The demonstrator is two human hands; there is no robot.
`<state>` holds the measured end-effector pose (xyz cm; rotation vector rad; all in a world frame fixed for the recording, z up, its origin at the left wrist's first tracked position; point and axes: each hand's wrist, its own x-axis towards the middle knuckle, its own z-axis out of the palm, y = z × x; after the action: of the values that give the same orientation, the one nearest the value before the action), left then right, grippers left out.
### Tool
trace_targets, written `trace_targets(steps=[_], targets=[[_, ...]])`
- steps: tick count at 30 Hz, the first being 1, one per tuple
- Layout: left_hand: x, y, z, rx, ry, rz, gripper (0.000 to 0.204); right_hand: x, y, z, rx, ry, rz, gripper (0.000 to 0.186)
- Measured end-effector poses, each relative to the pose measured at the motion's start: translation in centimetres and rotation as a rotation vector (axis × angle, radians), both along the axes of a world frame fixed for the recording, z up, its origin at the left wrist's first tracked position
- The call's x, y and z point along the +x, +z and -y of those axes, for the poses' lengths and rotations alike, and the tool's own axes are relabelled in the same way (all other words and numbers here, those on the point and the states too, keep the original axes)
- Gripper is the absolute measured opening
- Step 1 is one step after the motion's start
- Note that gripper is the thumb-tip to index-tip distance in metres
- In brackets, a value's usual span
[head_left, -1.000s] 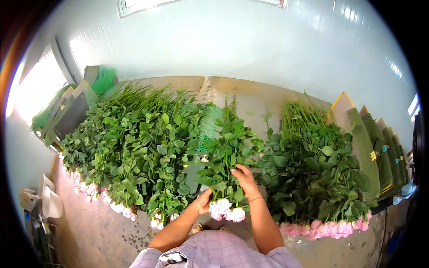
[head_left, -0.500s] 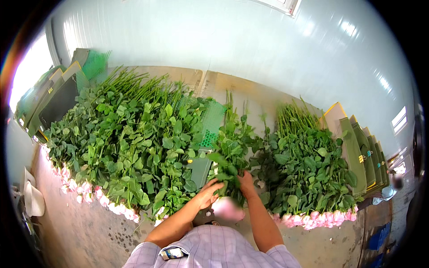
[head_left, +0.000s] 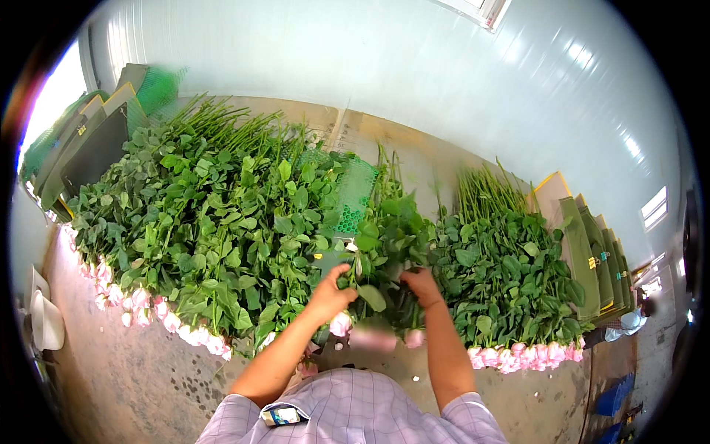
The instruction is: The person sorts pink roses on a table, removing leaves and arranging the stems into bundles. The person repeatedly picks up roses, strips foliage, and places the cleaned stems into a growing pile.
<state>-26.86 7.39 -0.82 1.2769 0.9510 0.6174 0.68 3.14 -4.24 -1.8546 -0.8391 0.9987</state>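
A loose bunch of pink roses with leafy stems (head_left: 392, 244) lies in the middle, its heads toward me, some blurred. My left hand (head_left: 331, 292) is at the bunch's left side, thumb and index finger apart beside a pale-backed leaf. My right hand (head_left: 423, 287) has its curled fingers on the bunch's stems at the right, fingertips partly hidden in foliage. A large heap of roses (head_left: 222, 229) spreads to the left, a smaller heap (head_left: 503, 274) to the right. A green perforated sheet (head_left: 351, 200) lies behind the middle bunch.
Padded green boards edged in yellow stand at both ends of the table, left (head_left: 100, 144) and right (head_left: 584, 274). A pale wall (head_left: 355, 59) rises behind. White buckets (head_left: 46, 318) sit low at the left. A person in light blue (head_left: 632, 322) is at the far right.
My hands have moved up the picture, the right one outward. The middle bunch has shifted and blurs with motion. The camera's view has turned slightly, showing more of the right side.
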Motion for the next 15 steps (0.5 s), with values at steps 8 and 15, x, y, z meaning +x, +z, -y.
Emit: trace_targets(steps=[8,15], targets=[[-0.2,9.1,-1.6,-0.606,-0.115,0.792,0.015,4.8,11.9,2.1,0.455,0.264,-0.571,0.043],[8.3,14.2,-0.2,-0.510,-0.084,0.857,0.009,1.9,19.2,0.8,0.545,0.081,-0.981,0.036]])
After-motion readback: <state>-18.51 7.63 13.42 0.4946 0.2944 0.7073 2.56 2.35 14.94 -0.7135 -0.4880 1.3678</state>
